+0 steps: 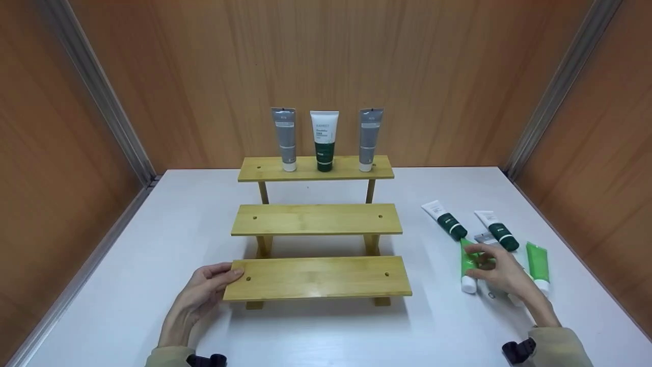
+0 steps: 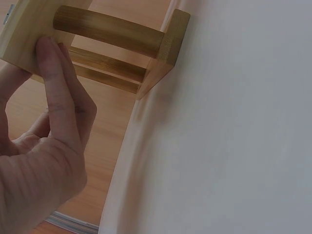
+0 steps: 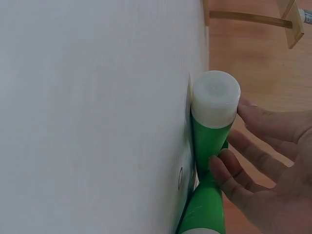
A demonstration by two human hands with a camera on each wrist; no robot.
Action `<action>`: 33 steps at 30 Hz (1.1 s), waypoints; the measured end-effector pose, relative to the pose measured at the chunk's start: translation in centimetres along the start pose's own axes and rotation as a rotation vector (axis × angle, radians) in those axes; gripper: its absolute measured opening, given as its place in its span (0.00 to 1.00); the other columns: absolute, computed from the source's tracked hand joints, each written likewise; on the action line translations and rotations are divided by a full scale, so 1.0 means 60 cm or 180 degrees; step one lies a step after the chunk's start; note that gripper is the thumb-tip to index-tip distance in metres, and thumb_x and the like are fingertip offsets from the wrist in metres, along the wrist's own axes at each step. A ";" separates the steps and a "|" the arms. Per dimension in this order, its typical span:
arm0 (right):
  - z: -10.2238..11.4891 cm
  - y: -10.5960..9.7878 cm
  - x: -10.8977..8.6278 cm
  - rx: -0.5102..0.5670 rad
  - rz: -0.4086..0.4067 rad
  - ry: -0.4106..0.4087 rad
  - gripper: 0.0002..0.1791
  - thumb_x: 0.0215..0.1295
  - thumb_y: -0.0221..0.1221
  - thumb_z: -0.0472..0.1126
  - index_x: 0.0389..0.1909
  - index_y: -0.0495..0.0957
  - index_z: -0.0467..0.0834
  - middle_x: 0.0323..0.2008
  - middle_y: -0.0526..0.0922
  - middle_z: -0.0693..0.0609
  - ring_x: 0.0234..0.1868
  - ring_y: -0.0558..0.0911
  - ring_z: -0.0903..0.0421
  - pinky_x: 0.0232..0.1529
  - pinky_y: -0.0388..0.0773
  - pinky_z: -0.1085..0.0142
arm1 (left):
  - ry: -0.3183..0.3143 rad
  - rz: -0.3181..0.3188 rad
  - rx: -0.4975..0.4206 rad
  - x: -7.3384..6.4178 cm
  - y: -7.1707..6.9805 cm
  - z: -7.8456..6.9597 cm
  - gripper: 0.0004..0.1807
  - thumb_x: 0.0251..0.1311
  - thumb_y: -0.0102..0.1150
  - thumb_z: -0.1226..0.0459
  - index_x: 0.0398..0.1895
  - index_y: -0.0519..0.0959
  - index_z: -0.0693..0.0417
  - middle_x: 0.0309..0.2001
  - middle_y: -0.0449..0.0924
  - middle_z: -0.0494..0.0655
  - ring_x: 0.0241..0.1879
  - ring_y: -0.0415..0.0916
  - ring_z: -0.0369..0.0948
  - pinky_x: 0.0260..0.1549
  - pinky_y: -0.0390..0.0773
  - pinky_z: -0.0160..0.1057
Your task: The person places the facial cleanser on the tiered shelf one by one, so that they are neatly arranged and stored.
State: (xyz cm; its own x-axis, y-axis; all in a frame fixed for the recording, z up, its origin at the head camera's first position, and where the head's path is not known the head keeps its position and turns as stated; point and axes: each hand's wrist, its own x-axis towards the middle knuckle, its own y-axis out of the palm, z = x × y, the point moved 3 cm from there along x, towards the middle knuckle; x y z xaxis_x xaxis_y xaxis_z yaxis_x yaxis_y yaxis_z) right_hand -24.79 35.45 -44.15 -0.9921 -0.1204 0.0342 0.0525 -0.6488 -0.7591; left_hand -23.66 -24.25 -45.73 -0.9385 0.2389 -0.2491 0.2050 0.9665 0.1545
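Note:
My left hand point(image 1: 201, 288) grips the left end of the bottom shelf point(image 1: 318, 278) of a three-tier bamboo stand, thumb on top and fingers underneath. To the right of the stand, my right hand point(image 1: 501, 270) has its thumb and curled fingers at a green tube point(image 1: 467, 260) with a white cap point(image 3: 216, 100). The tube lies on the table, and the hand partly hides it. Below it in the right wrist view is a second green tube point(image 3: 204, 207). On the top shelf point(image 1: 346, 176) stand two grey tubes point(image 1: 287, 133) with a white-and-green tube point(image 1: 324, 135) between them.
White-and-dark-green tubes point(image 1: 451, 225) lie behind my right hand, with a grey tube point(image 1: 484, 238) partly covered. Another green tube point(image 1: 538, 261) lies at the right. The middle shelf point(image 1: 316, 220) lies between the other two. Wooden panels point(image 1: 326, 56) enclose the white table point(image 1: 127, 285).

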 end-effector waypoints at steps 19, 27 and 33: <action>0.003 0.002 -0.001 0.0239 0.0304 -0.0008 0.34 0.58 0.72 0.41 0.64 0.73 0.35 0.57 0.80 0.35 0.53 0.82 0.45 0.44 0.79 0.78 | -0.0073 -0.0138 0.0035 -0.001 0.000 0.000 0.28 0.66 0.64 0.62 0.64 0.71 0.68 0.45 0.87 0.42 0.46 0.86 0.36 0.50 0.86 0.31; 0.003 0.005 0.000 0.0338 0.0341 -0.0018 0.35 0.58 0.72 0.40 0.65 0.71 0.34 0.56 0.80 0.34 0.50 0.83 0.48 0.44 0.80 0.76 | 0.0003 -0.0034 -0.0008 -0.002 0.000 0.001 0.26 0.68 0.62 0.64 0.64 0.70 0.70 0.44 0.86 0.42 0.45 0.86 0.36 0.49 0.86 0.30; 0.002 0.007 0.004 0.0342 0.0383 -0.0125 0.36 0.57 0.73 0.39 0.64 0.71 0.31 0.53 0.80 0.34 0.48 0.83 0.51 0.43 0.80 0.76 | -0.0034 -0.0037 -0.0018 -0.001 0.001 0.001 0.28 0.68 0.62 0.64 0.65 0.69 0.70 0.44 0.87 0.42 0.45 0.87 0.36 0.48 0.86 0.30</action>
State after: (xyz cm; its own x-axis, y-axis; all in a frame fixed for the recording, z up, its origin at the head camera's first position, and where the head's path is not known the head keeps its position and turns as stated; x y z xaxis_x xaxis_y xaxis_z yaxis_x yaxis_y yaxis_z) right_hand -24.96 35.04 -44.41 -0.9729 -0.2299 -0.0258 0.1847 -0.7044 -0.6854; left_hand -23.58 -24.18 -45.78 -0.9378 0.2288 -0.2610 0.1926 0.9686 0.1569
